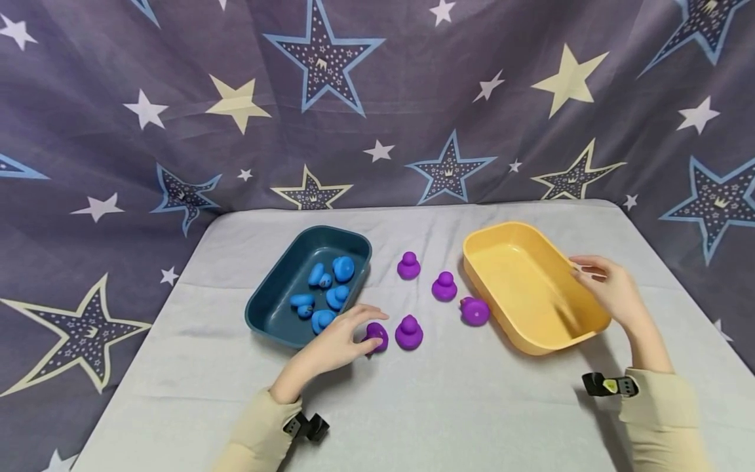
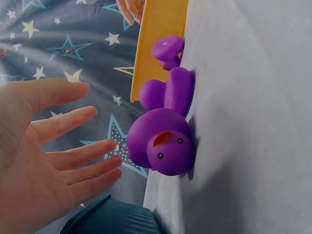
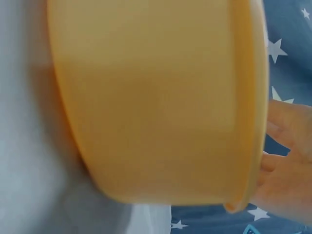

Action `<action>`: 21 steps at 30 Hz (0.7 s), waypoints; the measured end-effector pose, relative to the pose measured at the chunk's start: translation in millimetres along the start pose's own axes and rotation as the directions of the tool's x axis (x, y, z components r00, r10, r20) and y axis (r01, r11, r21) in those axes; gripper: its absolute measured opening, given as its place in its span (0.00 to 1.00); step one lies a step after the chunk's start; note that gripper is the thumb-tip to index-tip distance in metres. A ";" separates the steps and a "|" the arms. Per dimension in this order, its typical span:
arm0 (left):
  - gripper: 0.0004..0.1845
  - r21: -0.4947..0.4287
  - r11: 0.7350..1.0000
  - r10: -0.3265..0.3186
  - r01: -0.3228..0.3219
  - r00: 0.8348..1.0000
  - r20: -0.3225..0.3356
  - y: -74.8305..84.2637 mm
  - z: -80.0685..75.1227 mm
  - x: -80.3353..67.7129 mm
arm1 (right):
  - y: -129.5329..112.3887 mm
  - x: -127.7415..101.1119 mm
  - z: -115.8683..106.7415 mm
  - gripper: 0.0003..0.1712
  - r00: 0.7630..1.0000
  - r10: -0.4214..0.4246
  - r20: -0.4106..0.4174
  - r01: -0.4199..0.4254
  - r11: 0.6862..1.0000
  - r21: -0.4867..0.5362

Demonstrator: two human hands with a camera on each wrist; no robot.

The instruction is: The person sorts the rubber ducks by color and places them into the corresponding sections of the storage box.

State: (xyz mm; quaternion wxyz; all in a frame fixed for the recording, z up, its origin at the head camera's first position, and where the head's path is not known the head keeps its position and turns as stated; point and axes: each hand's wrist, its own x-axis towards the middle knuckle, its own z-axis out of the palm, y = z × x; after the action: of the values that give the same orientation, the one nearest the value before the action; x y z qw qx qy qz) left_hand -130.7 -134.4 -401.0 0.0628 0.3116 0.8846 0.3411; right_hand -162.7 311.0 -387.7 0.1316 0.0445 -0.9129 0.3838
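Note:
My left hand [image 1: 336,339] hovers with fingers spread beside a purple rubber duck [image 1: 377,337], close to the teal tray [image 1: 268,288]. The left wrist view shows a gap between those fingers and the nearest purple duck [image 2: 163,141], whose orange beak and eyes are visible. At the far right, my right hand [image 1: 613,288] is at the right rim of the yellow tray [image 1: 495,275], its fingers loosely bent. In the right wrist view the tray's wall [image 3: 146,107] hides the fingertips, so contact with the rim cannot be made out.
Several blue rubber ducks [image 1: 337,297] lie inside the teal tray. Other purple ducks [image 1: 444,287] are scattered between the two trays on a pale cloth-covered table [image 1: 425,413]. A star-patterned curtain [image 1: 389,111] hangs behind the table.

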 end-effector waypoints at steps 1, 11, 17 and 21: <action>0.20 0.001 1.000 -0.001 0.001 1.000 0.005 0.1 0.8 0.3 | 2.1 -0.7 -0.8 0.17 1.000 0.001 0.001 -0.001 1.000 0.001; 0.23 0.049 0.998 -0.045 0.043 0.998 0.044 -0.5 6.9 2.2 | 13.2 -3.6 -2.4 0.19 0.999 0.018 0.026 -0.018 1.000 -0.012; 0.24 0.040 0.997 -0.069 0.067 0.996 0.058 -1.8 9.2 2.2 | 21.6 -4.5 -1.7 0.18 0.999 0.006 0.048 -0.005 1.000 -0.012; 0.24 0.028 0.997 -0.079 0.078 0.995 0.064 -4.0 10.8 1.9 | 26.5 -5.6 0.1 0.18 0.999 0.000 0.051 0.000 1.000 -0.012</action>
State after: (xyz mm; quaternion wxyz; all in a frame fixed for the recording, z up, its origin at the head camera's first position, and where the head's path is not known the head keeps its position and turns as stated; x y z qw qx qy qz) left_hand -130.8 -129.5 -411.5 0.1011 0.2884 0.8979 0.3167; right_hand -162.1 329.4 -407.5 0.1085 0.0535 -0.9183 0.3769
